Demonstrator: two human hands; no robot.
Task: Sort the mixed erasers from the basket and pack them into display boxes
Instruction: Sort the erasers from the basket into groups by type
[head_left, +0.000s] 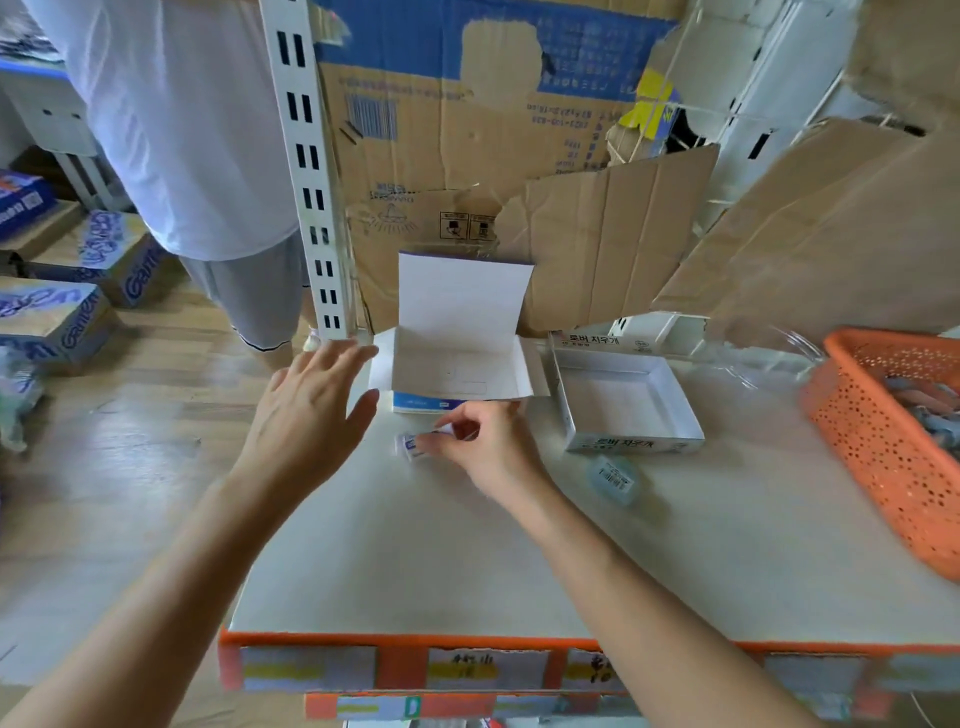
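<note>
Right hand (488, 449) pinches an eraser (409, 447) beside open box (457, 358); basket (857, 431) holds erasers (930, 410).

head cam: worn on head, wide-angle | faces forward and down onto pale grey shelf top with orange front edge (519, 571) | close: left hand (306, 410) and right hand (488, 447) mid-frame | orange perforated plastic basket (862, 436) cut off at right | light wooden floor (130, 441) left

Two display boxes (457, 332), one orange basket (872, 415), two erasers (613, 479) outside it (more, blurred, inside).
</note>
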